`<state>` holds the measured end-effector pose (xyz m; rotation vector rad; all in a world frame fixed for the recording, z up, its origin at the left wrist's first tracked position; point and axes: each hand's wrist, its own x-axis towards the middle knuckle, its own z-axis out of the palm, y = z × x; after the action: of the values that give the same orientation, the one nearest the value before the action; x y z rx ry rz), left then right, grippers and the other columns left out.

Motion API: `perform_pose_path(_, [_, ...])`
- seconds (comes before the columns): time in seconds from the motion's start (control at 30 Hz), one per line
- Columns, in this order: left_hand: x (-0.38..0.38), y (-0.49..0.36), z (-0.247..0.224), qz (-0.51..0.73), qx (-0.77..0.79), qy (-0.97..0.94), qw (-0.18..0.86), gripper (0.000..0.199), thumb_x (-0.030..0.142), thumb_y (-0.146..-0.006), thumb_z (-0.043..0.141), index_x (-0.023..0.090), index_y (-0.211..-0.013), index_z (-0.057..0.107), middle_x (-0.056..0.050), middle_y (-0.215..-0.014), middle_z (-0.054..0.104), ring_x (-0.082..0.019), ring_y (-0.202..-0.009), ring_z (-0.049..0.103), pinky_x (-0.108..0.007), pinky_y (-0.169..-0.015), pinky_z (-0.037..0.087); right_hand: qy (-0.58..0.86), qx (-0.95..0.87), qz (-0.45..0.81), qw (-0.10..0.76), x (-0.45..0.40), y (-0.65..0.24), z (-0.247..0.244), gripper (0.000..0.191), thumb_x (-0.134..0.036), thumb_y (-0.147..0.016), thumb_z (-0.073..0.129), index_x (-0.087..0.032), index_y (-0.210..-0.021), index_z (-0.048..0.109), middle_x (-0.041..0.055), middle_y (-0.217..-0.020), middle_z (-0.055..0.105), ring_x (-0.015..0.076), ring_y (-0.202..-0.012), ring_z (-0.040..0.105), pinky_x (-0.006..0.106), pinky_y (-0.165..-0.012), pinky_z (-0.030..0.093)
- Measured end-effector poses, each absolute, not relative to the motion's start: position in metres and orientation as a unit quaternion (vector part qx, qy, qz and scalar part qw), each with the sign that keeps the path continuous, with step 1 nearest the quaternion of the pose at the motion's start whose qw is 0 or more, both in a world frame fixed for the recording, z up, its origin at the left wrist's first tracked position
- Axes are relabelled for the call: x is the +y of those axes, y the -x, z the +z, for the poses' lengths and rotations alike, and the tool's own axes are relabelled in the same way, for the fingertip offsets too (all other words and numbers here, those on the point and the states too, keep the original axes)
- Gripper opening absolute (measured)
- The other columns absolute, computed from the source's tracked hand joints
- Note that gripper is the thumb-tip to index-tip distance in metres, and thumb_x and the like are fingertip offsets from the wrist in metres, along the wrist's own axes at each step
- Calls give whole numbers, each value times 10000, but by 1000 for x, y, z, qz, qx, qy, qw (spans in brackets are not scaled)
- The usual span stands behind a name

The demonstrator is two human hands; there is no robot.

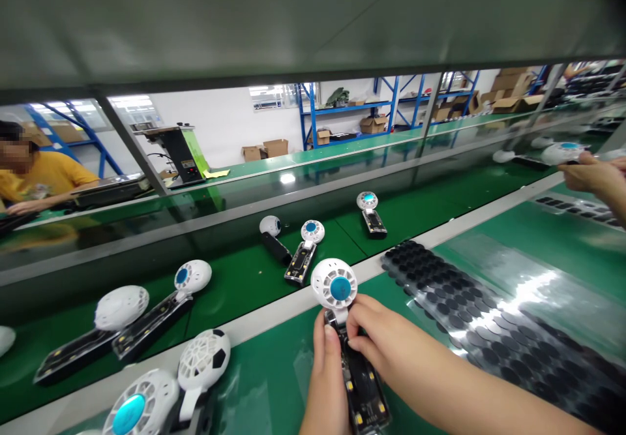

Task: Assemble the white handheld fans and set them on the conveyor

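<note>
Near the bottom middle, a small handheld fan [364,392] is in both my hands, its round white head with a blue centre facing up. Its dark handle shows a circuit board with yellowish parts. My left hand [327,373] is wrapped along the handle's left side. At the neck just under the head, my right hand [374,327] has its fingers closed against the fan; whether a small piece is between them I cannot make out. Sheets of round black stickers [457,304] lie right of my hands. Two more fans [203,360] rest at the lower left.
A green conveyor belt [235,278] runs across, carrying several similar fans [306,252]. A metal rail [264,314] edges it. Another person's hand [594,174] holds a fan at right. A person in yellow [61,171] sits beyond the belt. A grey panel [293,24] hangs overhead.
</note>
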<state>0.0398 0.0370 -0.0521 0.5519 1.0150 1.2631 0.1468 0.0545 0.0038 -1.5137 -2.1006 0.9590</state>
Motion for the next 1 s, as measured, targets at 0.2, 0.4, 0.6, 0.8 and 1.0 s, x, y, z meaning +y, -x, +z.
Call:
perform_pose_path(0.2, [38,-40,-58,568,407,-234,676,417,461,-809,465,184,-1121,471,-83,-1214,546,-227,-1201,409,-280,-981,319,522,-730,359,255,50,-148,-5,166,-62,-751,389,-221,-704,392,-9,-945,496,136,-796,516,250,-683,396])
perform_pose_path(0.4, [39,-37,-64,535,368,-235,723,629,475,-742,547,180,-1260,345,-96,-960,661,-273,-933,608,-359,-812,454,528,-623,480,320,49,-152,-11,169,-129,-751,465,-255,-805,366,-46,-761,569,150,-777,577,271,-715,424])
perform_pose_path(0.6, [39,-32,-76,490,445,-320,678,817,432,-637,671,232,-1323,275,-88,-921,668,-263,-766,643,-372,-684,487,498,-591,525,355,52,-162,-13,73,-187,-806,437,-240,-822,390,-49,-736,570,140,-744,579,248,-663,426])
perform_pose_path(0.8, [36,-36,-70,452,455,-375,669,757,463,-676,596,119,-1256,252,-54,-624,652,-258,-579,635,-342,-541,466,443,-524,627,370,47,-167,-17,248,-122,-747,456,-238,-955,387,-16,-825,576,158,-777,594,215,-520,434])
perform_pose_path(1.0, [36,-36,-77,512,394,-313,696,694,455,-661,588,197,-1248,322,-103,-955,659,-283,-867,622,-385,-749,463,437,-558,626,326,45,-171,-12,430,-56,-658,498,-224,-1052,475,23,-1032,587,166,-894,596,283,-780,459])
